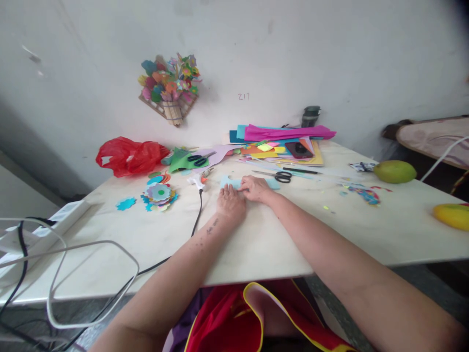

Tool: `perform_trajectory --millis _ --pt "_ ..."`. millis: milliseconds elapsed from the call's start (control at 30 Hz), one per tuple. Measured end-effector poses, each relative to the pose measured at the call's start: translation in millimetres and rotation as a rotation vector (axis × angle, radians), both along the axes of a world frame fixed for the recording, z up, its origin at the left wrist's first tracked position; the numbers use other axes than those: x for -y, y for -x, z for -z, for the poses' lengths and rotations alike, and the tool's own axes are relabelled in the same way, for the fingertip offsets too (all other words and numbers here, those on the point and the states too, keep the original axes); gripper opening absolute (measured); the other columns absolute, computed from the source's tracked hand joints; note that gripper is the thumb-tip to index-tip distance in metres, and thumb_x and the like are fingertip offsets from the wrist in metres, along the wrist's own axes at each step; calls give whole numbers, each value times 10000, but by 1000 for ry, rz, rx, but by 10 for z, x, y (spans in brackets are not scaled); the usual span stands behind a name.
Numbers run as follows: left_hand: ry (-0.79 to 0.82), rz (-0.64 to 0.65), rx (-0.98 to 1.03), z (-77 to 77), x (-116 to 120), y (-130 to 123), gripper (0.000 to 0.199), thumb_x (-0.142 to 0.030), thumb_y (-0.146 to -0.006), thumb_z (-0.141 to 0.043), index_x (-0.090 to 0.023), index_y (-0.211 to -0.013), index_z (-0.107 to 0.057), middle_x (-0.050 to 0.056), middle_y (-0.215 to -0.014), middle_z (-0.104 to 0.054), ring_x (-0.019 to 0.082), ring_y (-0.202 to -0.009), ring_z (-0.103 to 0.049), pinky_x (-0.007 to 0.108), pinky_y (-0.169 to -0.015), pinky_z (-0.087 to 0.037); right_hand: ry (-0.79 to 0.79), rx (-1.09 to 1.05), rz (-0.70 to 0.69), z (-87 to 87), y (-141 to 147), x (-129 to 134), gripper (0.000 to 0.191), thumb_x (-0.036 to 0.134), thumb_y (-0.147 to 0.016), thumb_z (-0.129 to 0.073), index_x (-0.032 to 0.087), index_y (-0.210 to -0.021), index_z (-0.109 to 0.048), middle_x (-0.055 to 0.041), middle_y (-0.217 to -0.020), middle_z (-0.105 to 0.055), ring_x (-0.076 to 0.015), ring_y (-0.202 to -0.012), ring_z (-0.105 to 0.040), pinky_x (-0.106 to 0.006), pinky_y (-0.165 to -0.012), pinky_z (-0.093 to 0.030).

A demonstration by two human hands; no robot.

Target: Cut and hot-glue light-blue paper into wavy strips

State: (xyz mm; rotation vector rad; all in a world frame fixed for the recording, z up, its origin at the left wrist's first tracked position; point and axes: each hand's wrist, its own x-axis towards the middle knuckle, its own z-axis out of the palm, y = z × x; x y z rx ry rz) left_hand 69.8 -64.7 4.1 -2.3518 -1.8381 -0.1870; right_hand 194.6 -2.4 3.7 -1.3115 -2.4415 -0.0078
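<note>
A light blue sheet of paper [273, 184] lies on the table under both hands. My left hand [231, 203] rests flat on its left part, fingers stretched out. With fingers bent and pressed together, my right hand [254, 189] pinches the paper close beside the left fingertips; the exact grip is partly hidden. Just beyond the right hand are black-handled scissors [283, 177], apart from it. To the left of my hands stands a white hot glue gun [198, 183] with a black cord. Farther left is a pile of cut paper flowers [160, 193].
A red plastic bag [132, 155], second scissors [200, 159] and green felt-like paper [181, 161] lie at the back left. Coloured sheets with a phone [299, 150] are at the back. Mangoes [394, 171] sit right. A power strip [69, 215] and loose cables [120, 247] occupy the left.
</note>
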Motion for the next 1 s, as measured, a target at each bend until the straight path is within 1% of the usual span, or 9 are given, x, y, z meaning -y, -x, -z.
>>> perform_trajectory --millis 167,300,467,567,667,767,833,900,1000 --pt "40 -15 25 -13 13 -12 541 -339 -893 -263 -3 -1297 -394 233 -1361 -373 305 -1282 -313 426 -1042 -210 3 3 -17 8 -19 -15 282 179 -741 -509 261 -931 -701 -17 -1020 -623 -166 -943 -560 -253 -747 -419" --pt "81 -35 25 -25 7 2 559 -388 -896 -245 -43 -1318 -366 205 -1393 -337 282 -1291 -296 407 -1040 -207 -8 -1 -25 12 -37 -16 290 175 -744 -510 276 -934 -705 -13 -1024 -618 -161 -937 -563 -245 -740 -418" --pt "114 -98 1 -68 42 -1 585 -435 -887 -239 -67 -1325 -363 222 -1386 -330 340 -1275 -294 455 -1005 -220 -6 17 -27 19 -61 -19 303 184 -756 -509 294 -964 -700 -11 -998 -628 -160 -908 -569 -238 -703 -407" --pt "111 -108 -14 -99 56 1 579 -443 -880 -251 -77 -1306 -392 225 -1343 -378 359 -1244 -329 464 -984 -234 -19 28 -28 19 -86 -25 308 174 -764 -505 276 -985 -694 -15 -999 -638 -161 -924 -567 -234 -698 -397" --pt "93 -91 -13 -112 49 12 559 -435 -872 -285 -78 -1280 -417 231 -1289 -424 347 -1204 -379 458 -962 -258 -44 34 -17 8 -109 -29 275 206 -780 -518 241 -991 -690 -28 -1003 -645 -170 -937 -566 -238 -700 -390" --pt "73 -82 0 -112 39 20 544 -432 -871 -285 -84 -1259 -439 235 -1257 -449 344 -1172 -411 461 -941 -277 -71 72 -45 -22 -116 -26 240 253 -816 -505 222 -956 -697 -42 -984 -649 -173 -916 -571 -244 -696 -377" --pt "67 -79 3 -116 39 20 534 -432 -871 -280 -95 -1244 -459 229 -1243 -465 345 -1157 -423 462 -929 -287 -82 120 -69 -52 -113 -16 239 252 -837 -484 212 -923 -703 -55 -963 -649 -173 -897 -573 -247 -689 -367" --pt "71 -77 1 -124 45 17 529 -435 -870 -283 -114 -1250 -461 221 -1239 -473 344 -1151 -427 468 -923 -291 -86 169 -82 -83 -108 0 243 238 -842 -474 202 -903 -706 -67 -951 -648 -175 -873 -575 -250 -678 -360" --pt "95 -74 -9 -137 55 15 521 -439 -877 -265 -177 -1295 -431 199 -1259 -464 339 -1156 -427 481 -927 -284 -99 204 -105 -113 -111 25 241 214 -828 -478 205 -902 -707 -68 -956 -643 -178 -862 -574 -255 -675 -354"
